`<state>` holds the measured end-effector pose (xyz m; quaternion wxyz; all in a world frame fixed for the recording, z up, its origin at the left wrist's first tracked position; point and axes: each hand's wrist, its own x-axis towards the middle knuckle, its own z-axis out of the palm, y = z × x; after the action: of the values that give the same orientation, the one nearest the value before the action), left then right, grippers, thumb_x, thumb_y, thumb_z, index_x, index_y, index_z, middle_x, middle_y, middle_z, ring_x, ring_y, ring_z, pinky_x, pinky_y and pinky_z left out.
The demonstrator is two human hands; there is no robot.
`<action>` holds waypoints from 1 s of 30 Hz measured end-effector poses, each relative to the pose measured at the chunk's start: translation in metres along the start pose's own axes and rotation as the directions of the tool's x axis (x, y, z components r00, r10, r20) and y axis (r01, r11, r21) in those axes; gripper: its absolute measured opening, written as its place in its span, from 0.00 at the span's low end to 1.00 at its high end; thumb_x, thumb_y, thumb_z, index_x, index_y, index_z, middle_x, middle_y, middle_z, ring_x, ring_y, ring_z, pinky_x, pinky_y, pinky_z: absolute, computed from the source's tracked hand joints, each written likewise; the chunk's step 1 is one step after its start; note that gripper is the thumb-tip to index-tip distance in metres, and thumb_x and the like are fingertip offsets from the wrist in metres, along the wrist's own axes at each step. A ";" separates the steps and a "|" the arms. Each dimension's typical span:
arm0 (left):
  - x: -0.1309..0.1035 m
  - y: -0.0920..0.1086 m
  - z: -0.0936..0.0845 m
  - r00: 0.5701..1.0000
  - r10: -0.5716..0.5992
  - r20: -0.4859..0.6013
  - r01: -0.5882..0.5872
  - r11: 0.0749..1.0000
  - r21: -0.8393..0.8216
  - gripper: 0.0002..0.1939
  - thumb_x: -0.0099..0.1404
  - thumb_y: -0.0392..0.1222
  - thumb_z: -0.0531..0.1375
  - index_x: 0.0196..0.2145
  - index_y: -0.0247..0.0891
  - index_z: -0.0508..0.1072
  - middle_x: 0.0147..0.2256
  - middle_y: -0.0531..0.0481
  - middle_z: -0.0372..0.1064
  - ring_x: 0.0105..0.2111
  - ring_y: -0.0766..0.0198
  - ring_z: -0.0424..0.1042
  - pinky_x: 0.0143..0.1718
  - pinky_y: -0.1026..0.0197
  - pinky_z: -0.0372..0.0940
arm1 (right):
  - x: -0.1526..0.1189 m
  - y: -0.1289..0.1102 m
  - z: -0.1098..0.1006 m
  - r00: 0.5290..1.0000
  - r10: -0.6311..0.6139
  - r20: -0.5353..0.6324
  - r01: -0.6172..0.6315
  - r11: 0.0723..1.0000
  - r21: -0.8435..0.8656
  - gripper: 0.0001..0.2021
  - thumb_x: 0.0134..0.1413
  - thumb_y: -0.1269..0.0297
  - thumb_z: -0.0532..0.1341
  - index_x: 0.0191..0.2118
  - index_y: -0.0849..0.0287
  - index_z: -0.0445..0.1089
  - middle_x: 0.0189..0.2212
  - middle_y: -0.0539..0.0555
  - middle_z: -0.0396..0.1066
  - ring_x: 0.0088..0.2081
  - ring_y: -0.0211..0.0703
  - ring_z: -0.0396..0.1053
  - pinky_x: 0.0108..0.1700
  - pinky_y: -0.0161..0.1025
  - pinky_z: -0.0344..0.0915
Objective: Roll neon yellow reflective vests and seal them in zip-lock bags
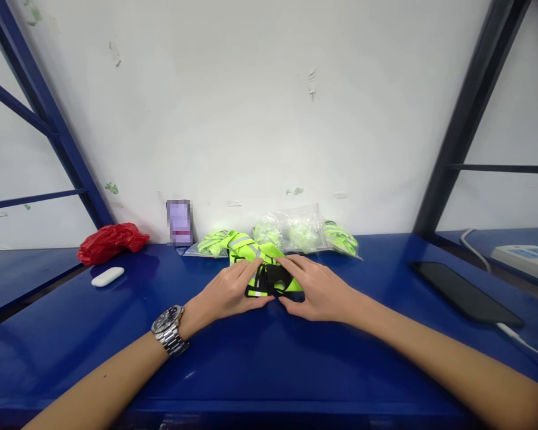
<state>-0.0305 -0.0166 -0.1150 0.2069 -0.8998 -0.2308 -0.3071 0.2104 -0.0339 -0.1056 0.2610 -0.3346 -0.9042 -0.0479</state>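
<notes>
A reflective vest (pixel 244 243), made of neon yellow-green straps with silver stripes and black parts, lies bunched on the blue table in front of me. My left hand (pixel 235 286) closes on its left side, thumb below and fingers on top. From the right, my right hand (pixel 318 289) grips the black part (pixel 278 276) the same way. Both thumbs almost meet at the front edge of the bundle. Fingertips and cloth partly cover each other. Behind it, clear plastic bags (pixel 302 224) hold more yellow-green reflective bundles.
On the left lie a red plastic bag (pixel 112 242) and a white earbud case (pixel 108 276). A phone with a lit screen (pixel 180 224) leans on the wall. At right, a dark phone (pixel 464 292) is plugged into a white cable, near a power strip (pixel 526 258). Metal posts (pixel 468 113) flank the table.
</notes>
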 end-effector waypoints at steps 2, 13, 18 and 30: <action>-0.001 -0.001 0.000 1.000 -0.001 0.005 0.001 1.000 -0.008 0.32 0.62 0.50 0.61 0.58 0.31 0.55 0.43 0.36 0.70 0.42 0.52 0.74 0.41 0.53 0.71 | 0.000 0.002 0.003 1.000 -0.015 0.009 0.015 0.999 -0.042 0.30 0.55 0.60 0.58 0.61 0.66 0.54 0.54 0.70 0.62 0.52 0.59 0.65 0.46 0.52 0.69; -0.004 -0.014 -0.007 0.997 -0.054 -0.062 0.056 0.998 0.031 0.29 0.61 0.49 0.62 0.54 0.32 0.60 0.38 0.40 0.72 0.37 0.55 0.75 0.37 0.56 0.72 | 0.003 0.026 0.001 0.991 0.124 -0.045 -0.126 0.992 -0.033 0.25 0.48 0.63 0.61 0.53 0.64 0.62 0.43 0.63 0.70 0.38 0.52 0.71 0.38 0.46 0.67; -0.007 -0.019 -0.008 0.993 -0.054 -0.109 0.059 0.997 0.042 0.33 0.61 0.50 0.62 0.58 0.32 0.57 0.42 0.39 0.72 0.40 0.55 0.75 0.40 0.55 0.73 | -0.001 0.038 0.001 0.985 0.140 -0.104 -0.142 0.990 -0.003 0.26 0.48 0.61 0.61 0.53 0.65 0.61 0.42 0.64 0.70 0.39 0.53 0.71 0.38 0.46 0.67; -0.002 -0.006 -0.006 1.000 -0.003 -0.012 0.003 1.000 -0.029 0.33 0.62 0.49 0.61 0.58 0.28 0.55 0.40 0.36 0.71 0.40 0.54 0.74 0.40 0.54 0.72 | -0.001 0.022 0.003 0.998 0.017 -0.059 -0.017 1.000 -0.005 0.28 0.49 0.60 0.61 0.55 0.66 0.60 0.46 0.65 0.69 0.40 0.52 0.71 0.38 0.46 0.69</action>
<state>-0.0378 -0.0156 -0.1112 0.1948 -0.9005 -0.2265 -0.3159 0.2239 -0.0171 -0.1105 0.2872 -0.3413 -0.8931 -0.0581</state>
